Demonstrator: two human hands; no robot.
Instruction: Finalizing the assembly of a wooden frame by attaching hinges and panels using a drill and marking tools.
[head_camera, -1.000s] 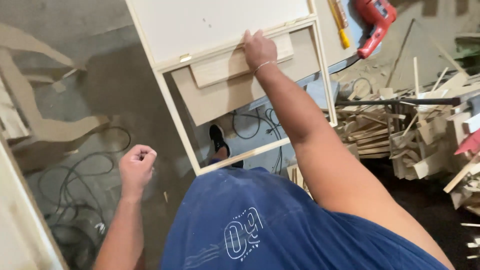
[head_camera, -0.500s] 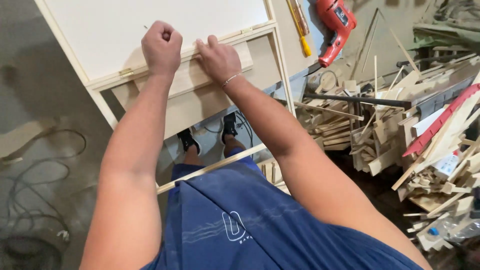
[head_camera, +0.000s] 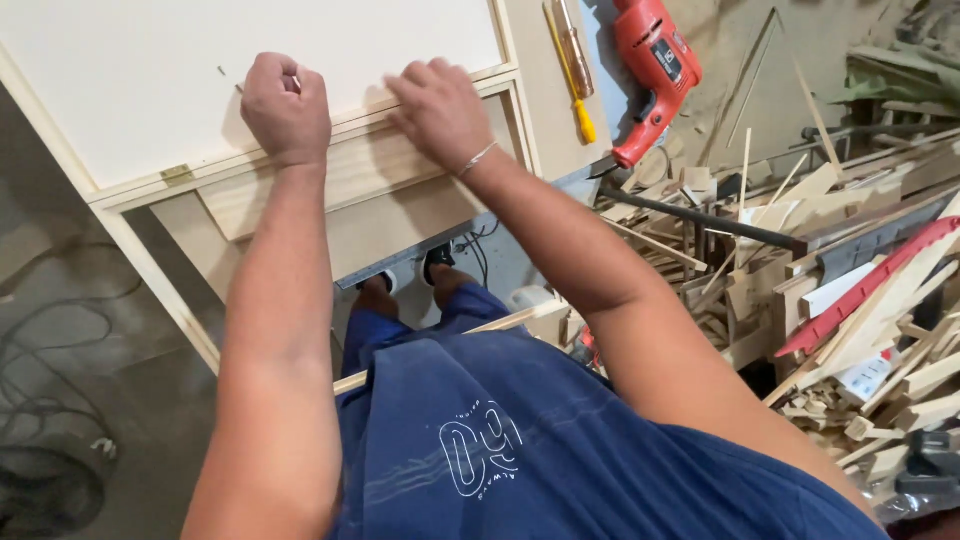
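Note:
A white panel in a pale wooden frame lies in front of me, with a light wood board below its near rail. My left hand is a closed fist and rests on the panel's near edge, just left of my right hand. My right hand, a thin bracelet on its wrist, presses its fingertips down on the frame rail. Nothing shows inside either hand. A small brass hinge sits on the rail to the left of my left hand.
A red power drill and a yellow-handled screwdriver lie beyond the frame's right side. A large heap of wood offcuts and a dark metal bar fill the right. Cables lie on the floor at left.
My left hand has risen from down by my side to the panel's edge beside my right hand. My right hand has stayed on the rail.

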